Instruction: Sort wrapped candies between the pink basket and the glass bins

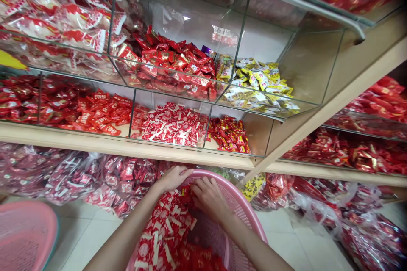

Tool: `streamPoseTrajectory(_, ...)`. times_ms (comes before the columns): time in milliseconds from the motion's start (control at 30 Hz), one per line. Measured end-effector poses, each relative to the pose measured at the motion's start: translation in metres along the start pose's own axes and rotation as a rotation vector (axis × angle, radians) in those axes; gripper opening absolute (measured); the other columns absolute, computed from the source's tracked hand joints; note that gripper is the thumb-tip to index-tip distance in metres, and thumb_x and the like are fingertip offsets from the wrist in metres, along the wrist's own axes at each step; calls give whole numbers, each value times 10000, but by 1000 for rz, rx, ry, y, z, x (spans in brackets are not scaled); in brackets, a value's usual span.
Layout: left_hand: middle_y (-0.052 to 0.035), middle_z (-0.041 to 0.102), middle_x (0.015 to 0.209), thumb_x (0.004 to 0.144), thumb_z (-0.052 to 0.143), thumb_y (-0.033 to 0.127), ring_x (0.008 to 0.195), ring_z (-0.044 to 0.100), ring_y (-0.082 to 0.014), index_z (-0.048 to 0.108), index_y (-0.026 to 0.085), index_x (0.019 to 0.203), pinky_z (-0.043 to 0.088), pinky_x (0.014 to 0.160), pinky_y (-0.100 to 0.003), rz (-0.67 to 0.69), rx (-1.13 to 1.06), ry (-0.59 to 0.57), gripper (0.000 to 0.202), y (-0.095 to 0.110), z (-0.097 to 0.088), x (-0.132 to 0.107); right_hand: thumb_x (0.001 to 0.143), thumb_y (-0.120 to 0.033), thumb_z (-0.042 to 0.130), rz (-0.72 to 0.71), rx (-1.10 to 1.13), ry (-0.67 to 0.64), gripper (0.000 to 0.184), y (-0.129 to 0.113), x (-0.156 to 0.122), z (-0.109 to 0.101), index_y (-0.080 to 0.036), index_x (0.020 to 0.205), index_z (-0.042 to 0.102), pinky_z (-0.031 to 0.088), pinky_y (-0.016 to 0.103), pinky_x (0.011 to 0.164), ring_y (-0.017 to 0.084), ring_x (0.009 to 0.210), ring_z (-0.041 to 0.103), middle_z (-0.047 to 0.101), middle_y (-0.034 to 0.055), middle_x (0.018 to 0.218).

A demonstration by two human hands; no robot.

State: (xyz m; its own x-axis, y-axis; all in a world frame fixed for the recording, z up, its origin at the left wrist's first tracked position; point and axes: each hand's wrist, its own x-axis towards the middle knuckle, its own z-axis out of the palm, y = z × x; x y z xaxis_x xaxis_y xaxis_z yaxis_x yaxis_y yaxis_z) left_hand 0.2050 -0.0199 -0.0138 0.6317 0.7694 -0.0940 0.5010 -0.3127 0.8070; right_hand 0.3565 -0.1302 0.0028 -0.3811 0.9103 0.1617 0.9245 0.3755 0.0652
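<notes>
A pink plastic basket [251, 207] stands below the shelf, its left part heaped with red-and-white wrapped candies [163, 224]. At its far rim my left hand [174, 178] is closed over the edge. My right hand [208, 197] is inside the basket with its fingers curled together. At those fingertips is a red wrapped candy [185, 192] with yellow print; the hand's underside is hidden. Plain red packets [202, 258] lie in the near part of the basket, partly cut off by the frame's edge.
Clear-walled bins hold red-and-white candies [174, 125], red-and-yellow candies [230, 135] and yellow-white packets [260, 78]. A wooden shelf edge [190, 152] runs just above the basket. Bagged sweets [73, 173] line the floor, and another pink basket [25, 237] stands left.
</notes>
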Motion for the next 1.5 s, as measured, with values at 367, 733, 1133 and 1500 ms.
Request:
streamPoseTrajectory(367, -45, 694, 853, 797, 319, 635, 738, 592, -191, 671, 172, 862, 392, 684, -260, 14, 14, 4, 585, 1, -1, -1, 836, -259, 510, -56, -42, -16, 115, -6, -7, -1, -195, 926, 541, 350, 353, 762, 195, 891, 444, 547, 46, 964)
streamPoseTrajectory(733, -34, 697, 861, 810, 306, 619, 747, 595, -185, 668, 173, 874, 392, 686, -247, 21, 24, 6, 578, -1, 0, -1, 850, -194, 482, -74, -78, 5, 118, -3, -8, 13, -198, 959, 527, 374, 386, 780, 203, 901, 462, 564, 55, 993)
streamPoseTrajectory(1133, -35, 694, 837, 805, 303, 625, 715, 582, -176, 664, 164, 853, 387, 670, -247, 14, 17, 6, 588, 1, 0, -2, 794, -162, 546, 61, 356, 38, 232, 1, -11, -14, -243, 1008, 512, 353, 333, 788, 179, 947, 463, 577, 0, 1053)
streamPoseTrajectory(1500, -37, 688, 827, 807, 319, 603, 747, 578, -181, 670, 158, 854, 389, 696, -253, 9, 11, 6, 569, -2, 1, 0, 797, -145, 508, 85, 309, 98, 105, -2, 3, 8, -216, 871, 528, 330, 371, 819, 190, 977, 454, 566, 21, 1112)
